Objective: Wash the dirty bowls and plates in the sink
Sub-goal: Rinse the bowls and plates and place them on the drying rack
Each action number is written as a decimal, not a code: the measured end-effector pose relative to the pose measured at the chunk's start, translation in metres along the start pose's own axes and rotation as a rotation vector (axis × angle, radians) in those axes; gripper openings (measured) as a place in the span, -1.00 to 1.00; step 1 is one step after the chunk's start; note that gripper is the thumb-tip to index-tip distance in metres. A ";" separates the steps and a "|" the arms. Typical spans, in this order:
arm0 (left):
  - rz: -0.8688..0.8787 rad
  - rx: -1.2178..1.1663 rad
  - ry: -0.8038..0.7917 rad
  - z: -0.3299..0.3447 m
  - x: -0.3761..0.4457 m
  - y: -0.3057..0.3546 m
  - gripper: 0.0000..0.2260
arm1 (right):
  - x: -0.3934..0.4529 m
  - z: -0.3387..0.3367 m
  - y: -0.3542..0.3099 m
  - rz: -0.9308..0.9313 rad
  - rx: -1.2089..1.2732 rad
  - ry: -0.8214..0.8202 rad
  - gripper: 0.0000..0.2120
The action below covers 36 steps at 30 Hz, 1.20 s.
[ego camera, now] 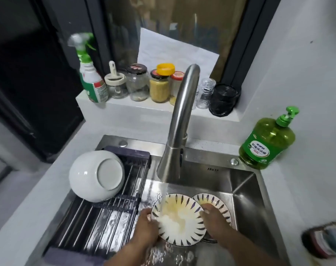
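Both hands, left hand (147, 226) and right hand (214, 219), grip plate (179, 225) under faucet (179, 120) stream

White plates, dark petal-stroke rims, yellow stains.
A plain white bowl (96, 176) sat by two patterned plates (179, 219); the soap bottle (267, 143) was green.
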State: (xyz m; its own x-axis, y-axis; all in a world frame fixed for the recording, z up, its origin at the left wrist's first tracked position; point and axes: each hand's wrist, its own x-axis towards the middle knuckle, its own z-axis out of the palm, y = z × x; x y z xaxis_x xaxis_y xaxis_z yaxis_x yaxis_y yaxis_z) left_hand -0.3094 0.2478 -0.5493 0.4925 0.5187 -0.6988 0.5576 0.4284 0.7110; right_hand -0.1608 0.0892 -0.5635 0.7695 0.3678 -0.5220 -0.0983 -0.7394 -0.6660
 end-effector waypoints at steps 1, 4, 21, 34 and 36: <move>-0.013 -0.002 -0.018 -0.012 -0.005 0.002 -0.73 | -0.004 0.007 -0.004 0.030 -0.014 -0.022 -0.78; -0.062 -0.034 -0.030 -0.034 -0.009 0.008 -0.80 | -0.011 0.018 -0.012 0.137 -0.063 -0.082 -0.80; 0.324 0.491 -0.569 -0.083 -0.023 0.098 -0.52 | -0.038 -0.021 -0.115 0.555 0.070 -0.364 -0.59; 0.477 0.386 -0.636 -0.086 -0.013 0.098 -0.76 | -0.039 -0.012 -0.140 0.425 0.197 0.045 -0.42; 0.427 0.339 -0.653 -0.081 -0.014 0.092 -0.73 | -0.035 0.010 -0.136 0.216 -0.041 0.180 -0.45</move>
State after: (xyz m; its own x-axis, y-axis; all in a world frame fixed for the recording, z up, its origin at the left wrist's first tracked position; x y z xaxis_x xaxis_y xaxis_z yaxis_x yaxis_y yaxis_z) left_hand -0.3189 0.3403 -0.4678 0.9348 0.0097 -0.3551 0.3551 -0.0053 0.9348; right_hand -0.1804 0.1823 -0.4597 0.8337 0.0957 -0.5438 -0.2495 -0.8133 -0.5256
